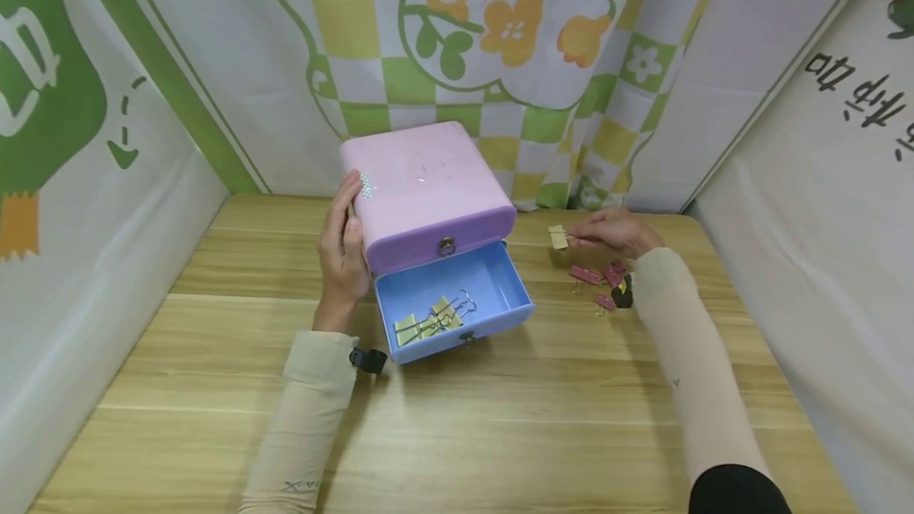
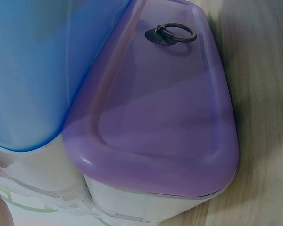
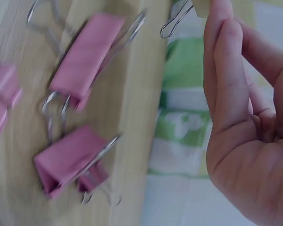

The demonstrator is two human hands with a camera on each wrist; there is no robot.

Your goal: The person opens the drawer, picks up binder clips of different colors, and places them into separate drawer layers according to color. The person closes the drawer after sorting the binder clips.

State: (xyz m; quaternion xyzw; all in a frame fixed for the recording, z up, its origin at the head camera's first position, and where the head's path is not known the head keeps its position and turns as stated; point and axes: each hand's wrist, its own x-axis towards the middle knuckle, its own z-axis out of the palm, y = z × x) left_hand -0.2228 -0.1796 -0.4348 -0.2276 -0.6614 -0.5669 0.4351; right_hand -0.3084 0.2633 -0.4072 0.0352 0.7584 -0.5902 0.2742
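Observation:
My left hand (image 1: 343, 260) rests along the left side of a pink-topped drawer box (image 1: 428, 173), its fingers extended against the wall. A blue drawer (image 1: 500, 280) is pulled out beneath the upper purple front. Inside it lie several yellow binder clips (image 1: 428, 324) with wire handles. Over at the right, my right hand (image 1: 614, 232) pinches a yellow binder clip (image 1: 558, 237) between thumb and fingers, above the table. Pink binder clips (image 3: 87, 59) lie just below that hand. In the left wrist view, a closed purple drawer front (image 2: 160, 103) with a ring pull borders the tabletop.
The wooden table (image 1: 457, 435) carries the box near its back edge. Behind hangs a green-and-yellow checked curtain (image 1: 421, 78). White printed panels (image 1: 807, 260) flank the table on both sides.

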